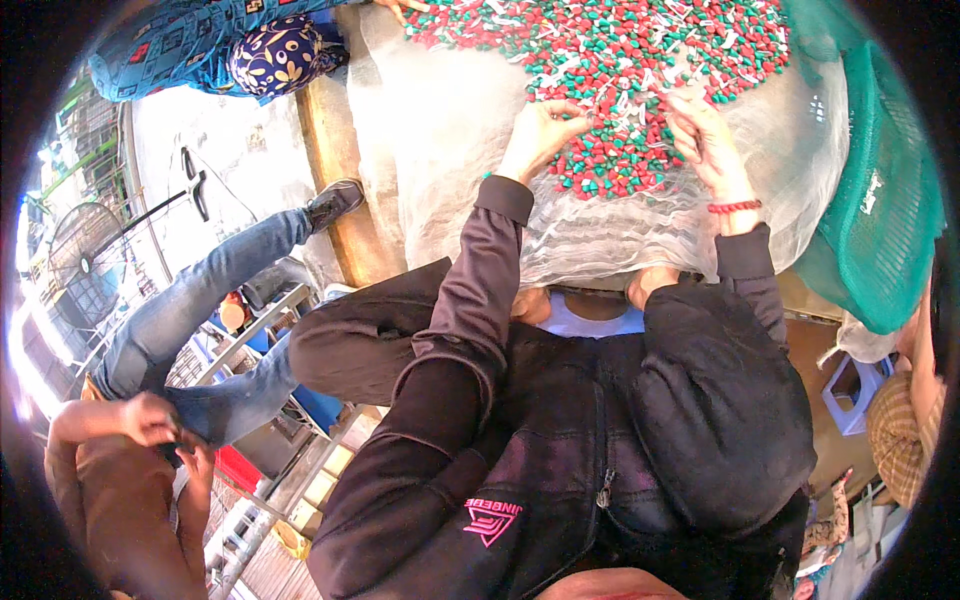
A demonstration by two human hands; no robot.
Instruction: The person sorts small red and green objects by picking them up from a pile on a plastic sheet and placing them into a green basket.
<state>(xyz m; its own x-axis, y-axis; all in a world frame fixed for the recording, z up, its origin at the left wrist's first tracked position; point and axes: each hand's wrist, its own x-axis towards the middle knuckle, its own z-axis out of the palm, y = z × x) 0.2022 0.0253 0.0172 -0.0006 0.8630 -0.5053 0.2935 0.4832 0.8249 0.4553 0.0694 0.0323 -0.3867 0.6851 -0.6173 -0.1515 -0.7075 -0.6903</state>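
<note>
1. Fingers first: those of the left hand (540, 128) are curled inward, tips buried at the near edge of the pile of small plastic pieces (620, 70). Whether they pinch one piece, I cannot tell.
2. Off to the far left, another person sits in blue jeans (190, 300) with a dark shoe (335, 200) propped against the wooden table edge (335, 150), which runs away from the wearer as a long tan strip.
3. Across that table lies a sheet of translucent white mesh (450, 150), wrinkled and filmy, drooping over the near edge in soft folds.
4. On the mesh sits the pile: red, green and white bits, tiny, glossy and hard-looking, many roughly cone-shaped. They lie jumbled, pointing every way, with no common direction. The heap as a whole stretches left to right across the top of the view.
5. Dark, soft, matte sleeves (470, 300) come up from below to both wrists.
6. Now the right hand (705, 135): fingers bent and close together, resting on the pile's right part, a red beaded bracelet (733, 207) at the wrist. What it grips, if anything, is hidden.
7. Far right, a green net fabric (880, 180), loosely woven, hangs bunched beside the mesh.
</note>
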